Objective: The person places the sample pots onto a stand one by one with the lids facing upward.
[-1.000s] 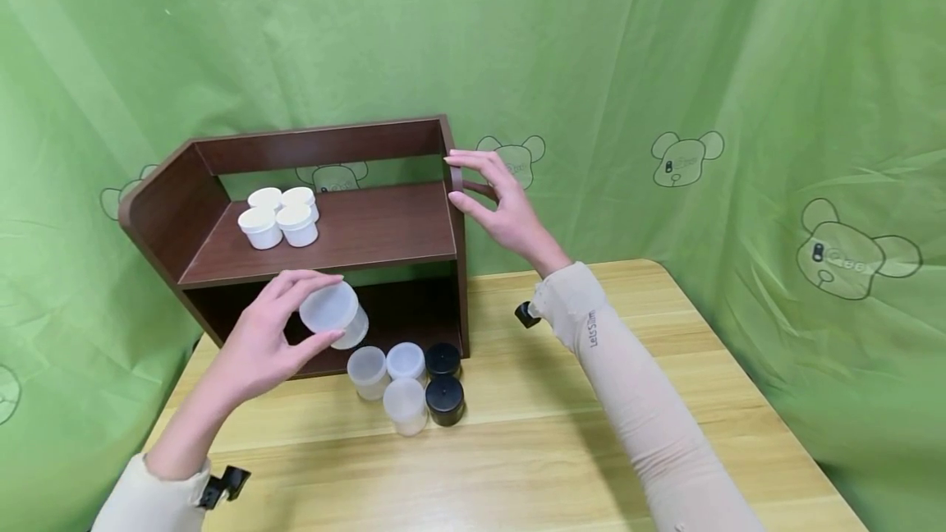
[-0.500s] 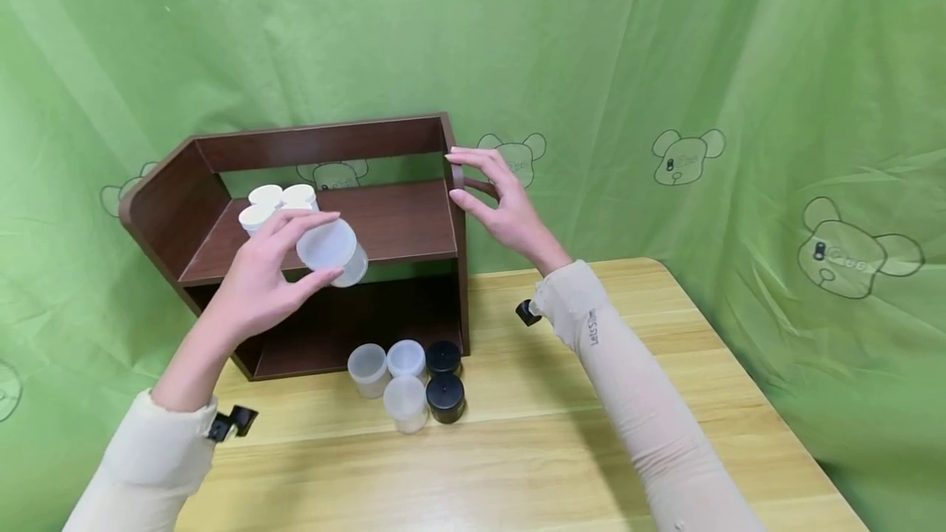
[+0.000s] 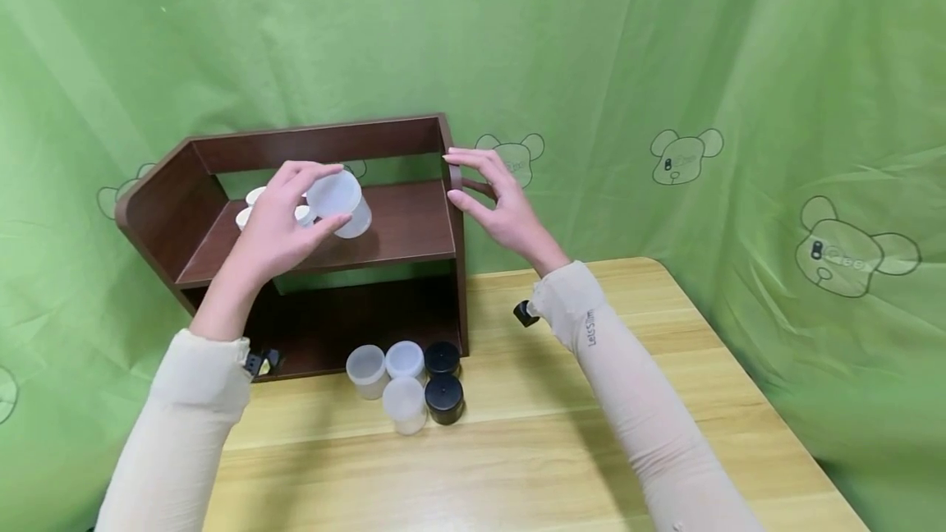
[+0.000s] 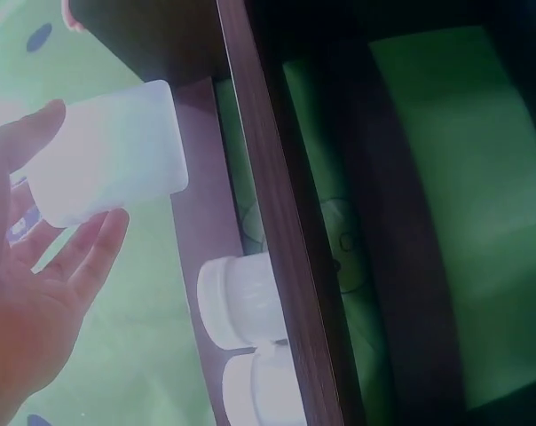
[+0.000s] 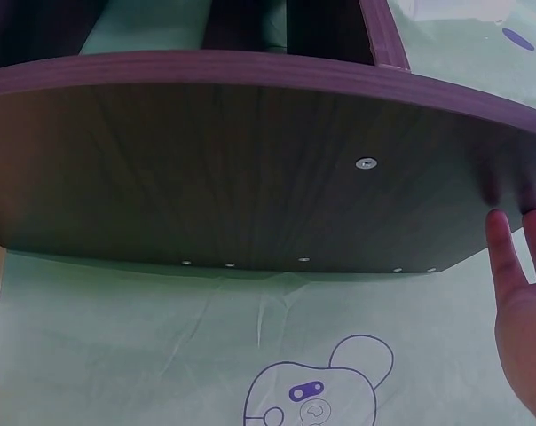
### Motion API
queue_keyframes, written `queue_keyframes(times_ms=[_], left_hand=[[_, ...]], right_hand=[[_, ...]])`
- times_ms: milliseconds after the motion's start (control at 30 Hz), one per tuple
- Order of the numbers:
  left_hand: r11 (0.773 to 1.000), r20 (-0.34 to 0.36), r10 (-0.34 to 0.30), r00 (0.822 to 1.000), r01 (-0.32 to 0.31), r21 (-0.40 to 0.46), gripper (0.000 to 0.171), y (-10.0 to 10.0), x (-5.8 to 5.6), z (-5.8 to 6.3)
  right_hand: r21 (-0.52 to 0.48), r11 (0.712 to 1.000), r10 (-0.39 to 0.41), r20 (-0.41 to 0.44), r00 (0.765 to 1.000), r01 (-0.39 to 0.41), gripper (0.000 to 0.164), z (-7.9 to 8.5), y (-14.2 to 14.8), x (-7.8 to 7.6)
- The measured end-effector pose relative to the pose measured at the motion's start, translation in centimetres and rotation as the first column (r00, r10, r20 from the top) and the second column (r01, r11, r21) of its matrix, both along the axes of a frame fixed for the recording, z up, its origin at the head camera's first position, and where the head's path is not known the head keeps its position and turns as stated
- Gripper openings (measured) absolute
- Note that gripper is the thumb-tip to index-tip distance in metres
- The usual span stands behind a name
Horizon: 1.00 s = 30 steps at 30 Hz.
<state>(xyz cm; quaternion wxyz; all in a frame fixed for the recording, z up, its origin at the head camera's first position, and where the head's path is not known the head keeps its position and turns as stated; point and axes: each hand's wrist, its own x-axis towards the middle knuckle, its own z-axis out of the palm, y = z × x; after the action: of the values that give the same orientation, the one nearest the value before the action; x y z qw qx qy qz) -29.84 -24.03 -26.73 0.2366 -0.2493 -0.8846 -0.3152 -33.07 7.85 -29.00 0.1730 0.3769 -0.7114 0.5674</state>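
My left hand (image 3: 277,224) grips a translucent plastic jar (image 3: 353,208) between thumb and fingers, raised in front of the upper board of a dark brown desktop shelf (image 3: 406,228). In the left wrist view the same jar (image 4: 117,155) is tilted, above the shelf's top edge. White lidded jars (image 3: 305,215) stand on that upper board, partly hidden behind the left hand. My right hand (image 3: 506,208) touches the front edge of the shelf's right side panel. Its straight fingertips meet the panel's outer face (image 5: 250,169) in the right wrist view.
On the wooden table (image 3: 562,450), before the shelf's lower opening, stand several translucent jars (image 3: 405,402) and two black-lidded jars (image 3: 445,397), grouped closely. A green curtain (image 3: 562,39) with bear drawings hangs behind and at both sides.
The left hand has lifted the translucent jar from before the lower opening to the upper board's height, now covering part of the white jars. The right hand has stayed on the side panel.
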Motion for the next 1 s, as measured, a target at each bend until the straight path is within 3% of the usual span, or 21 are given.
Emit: queue_keyframes(times_ms=[367, 667, 1000], left_hand=[[0.996, 0.043, 0.086, 0.995, -0.087, 0.025, 0.058, -0.8, -2.8, 0.7], [0.991, 0.073, 0.129, 0.989, -0.127, -0.035, 0.059, -1.2, -4.4, 0.4], [0.986, 0.084, 0.157, 0.984, -0.151, -0.076, 0.059, -1.3, -5.9, -0.8]], right_hand=[[0.006, 1.0, -0.007, -0.013, 1.0, 0.007, 0.046, 0.1, 0.0, 0.3], [-0.003, 1.0, -0.004, 0.005, 1.0, 0.004, 0.046, -0.4, 0.0, -0.2], [-0.002, 1.0, -0.007, 0.01, 1.0, 0.007, 0.046, -0.3, 0.1, -0.1]])
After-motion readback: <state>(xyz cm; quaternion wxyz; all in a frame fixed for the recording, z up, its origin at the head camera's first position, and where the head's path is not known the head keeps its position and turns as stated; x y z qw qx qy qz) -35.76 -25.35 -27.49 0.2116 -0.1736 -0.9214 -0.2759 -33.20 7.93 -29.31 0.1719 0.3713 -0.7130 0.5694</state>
